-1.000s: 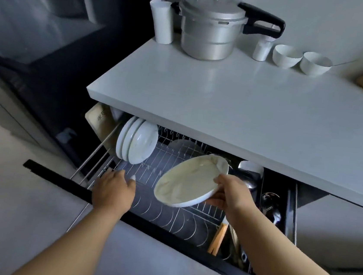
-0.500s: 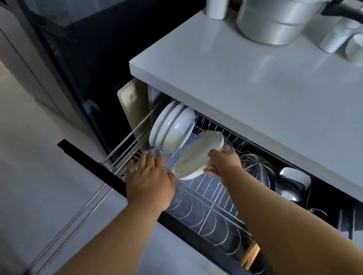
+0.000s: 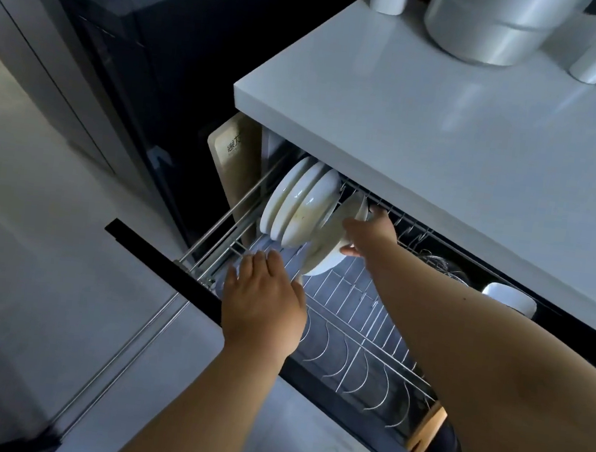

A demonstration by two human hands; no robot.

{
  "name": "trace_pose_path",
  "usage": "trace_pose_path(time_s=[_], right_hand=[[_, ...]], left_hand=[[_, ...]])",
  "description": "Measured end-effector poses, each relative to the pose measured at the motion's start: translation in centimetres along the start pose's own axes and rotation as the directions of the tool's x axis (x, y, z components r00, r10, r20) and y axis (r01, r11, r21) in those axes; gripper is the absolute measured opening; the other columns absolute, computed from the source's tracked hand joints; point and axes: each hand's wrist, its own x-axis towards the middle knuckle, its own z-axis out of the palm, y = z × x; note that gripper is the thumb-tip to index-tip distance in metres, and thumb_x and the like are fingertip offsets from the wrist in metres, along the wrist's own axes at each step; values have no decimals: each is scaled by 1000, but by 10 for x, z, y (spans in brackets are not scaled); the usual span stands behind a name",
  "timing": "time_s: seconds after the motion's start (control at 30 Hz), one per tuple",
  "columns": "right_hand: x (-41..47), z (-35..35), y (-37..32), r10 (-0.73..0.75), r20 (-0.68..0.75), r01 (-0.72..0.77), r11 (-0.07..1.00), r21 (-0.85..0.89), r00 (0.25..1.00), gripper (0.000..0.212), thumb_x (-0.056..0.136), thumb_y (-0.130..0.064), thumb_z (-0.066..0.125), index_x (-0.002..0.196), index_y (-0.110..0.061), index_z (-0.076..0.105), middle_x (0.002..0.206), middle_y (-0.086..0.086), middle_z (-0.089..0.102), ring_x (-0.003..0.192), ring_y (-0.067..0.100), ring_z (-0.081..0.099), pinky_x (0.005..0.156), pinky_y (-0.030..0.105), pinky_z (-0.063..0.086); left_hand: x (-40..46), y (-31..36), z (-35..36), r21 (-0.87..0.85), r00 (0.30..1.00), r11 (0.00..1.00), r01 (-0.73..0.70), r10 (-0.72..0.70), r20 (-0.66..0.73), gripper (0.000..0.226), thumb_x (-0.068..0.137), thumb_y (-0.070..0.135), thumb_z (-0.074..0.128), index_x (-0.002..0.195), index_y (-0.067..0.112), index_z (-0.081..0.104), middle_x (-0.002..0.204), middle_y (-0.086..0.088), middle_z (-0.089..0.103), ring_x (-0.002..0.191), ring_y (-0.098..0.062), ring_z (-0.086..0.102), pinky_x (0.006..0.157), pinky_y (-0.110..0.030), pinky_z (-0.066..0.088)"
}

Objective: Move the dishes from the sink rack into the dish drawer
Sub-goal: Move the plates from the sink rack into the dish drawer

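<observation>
My right hand (image 3: pixel 368 230) grips a white plate (image 3: pixel 328 244) by its rim, tilted on edge so it can slot beside three racked plates (image 3: pixel 301 204) in the open drawer (image 3: pixel 354 306). My left hand (image 3: pixel 261 303) rests open on the rack's front, probably steadying it.

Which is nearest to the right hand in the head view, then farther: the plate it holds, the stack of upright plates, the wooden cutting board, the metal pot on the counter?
1. Plate, in the right hand's grip.
2. Stack of upright plates, just left of it in the drawer rack.
3. Wooden cutting board, at the drawer's far left.
4. Metal pot, up on the counter.
</observation>
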Motion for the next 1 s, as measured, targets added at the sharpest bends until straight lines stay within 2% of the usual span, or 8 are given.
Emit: trace_pose_path(time_s=[0.13, 0.37, 0.47, 0.63, 0.77, 0.83, 0.9, 1.0], right_hand=[[4, 5, -11, 38, -11, -38, 998, -40, 999, 67, 90, -23, 56, 150, -27, 27, 81, 1, 57, 68, 26, 73, 78, 39, 60], [20, 24, -19, 34, -14, -35, 993, -114, 999, 71, 91, -23, 54, 152, -32, 20, 66, -9, 57, 63, 19, 72, 81, 36, 59], [29, 31, -20, 60, 2, -60, 995, -82, 998, 67, 91, -22, 51, 150, -33, 21, 69, -7, 61, 67, 24, 74, 81, 38, 59], [38, 35, -25, 85, 6, -85, 995, -52, 996, 68, 92, -20, 53, 151, -31, 19, 92, 2, 66, 61, 23, 70, 83, 38, 59], [38, 37, -32, 60, 14, -58, 995, -75, 998, 61, 95, -30, 55, 148, -25, 26, 77, -1, 61, 55, 21, 64, 75, 34, 60], [39, 37, -32, 32, 66, -28, 998, -61, 997, 56, 96, -28, 55, 145, -14, 33, 94, 9, 66, 71, 25, 66, 81, 36, 59], [40, 36, -29, -19, 91, 26, 997, -75, 996, 46, 97, -18, 53, 139, -2, 42, 125, 20, 58, 102, 34, 63, 92, 43, 54], [38, 37, -29, -11, 83, 19, 996, -93, 996, 51, 98, -21, 53, 144, -7, 37, 120, 17, 59, 115, 35, 59, 96, 44, 51]], left_hand=[[0, 0, 3, -9, 1000, 1000, -3, 3, -12, 50, 91, 40, 47, 123, 2, 57, 121, -15, 64, 117, -32, 55, 100, -47, 44], [0, 0, 7, 5, 996, 1000, -13, 14, -93, 47, 83, 36, 52, 108, 0, 65, 100, -16, 70, 98, -33, 64, 84, -44, 51], [0, 0, 8, 18, 995, 1000, -6, 8, -95, 45, 81, 36, 54, 105, 0, 65, 94, -15, 70, 90, -32, 66, 78, -42, 53], [-1, 2, 5, 27, 994, 1000, 1, 2, -106, 42, 72, 34, 72, 97, 2, 67, 63, -6, 65, 56, -24, 62, 48, -30, 46], [-1, 2, 4, 33, 991, 999, 10, -6, -131, 42, 68, 34, 76, 94, 3, 68, 55, -4, 62, 49, -23, 59, 42, -29, 43], [-1, 2, 4, 43, 991, 999, 12, -6, -137, 43, 68, 35, 76, 96, 2, 68, 54, -4, 62, 48, -22, 59, 42, -29, 43], [-1, 2, 5, 52, 991, 999, 14, -7, -136, 43, 68, 35, 75, 96, 3, 68, 54, -4, 62, 47, -22, 59, 41, -30, 42], [0, 2, 5, 49, 992, 999, 13, -7, -128, 42, 68, 36, 74, 95, 3, 68, 54, -3, 62, 47, -21, 59, 42, -29, 42]])
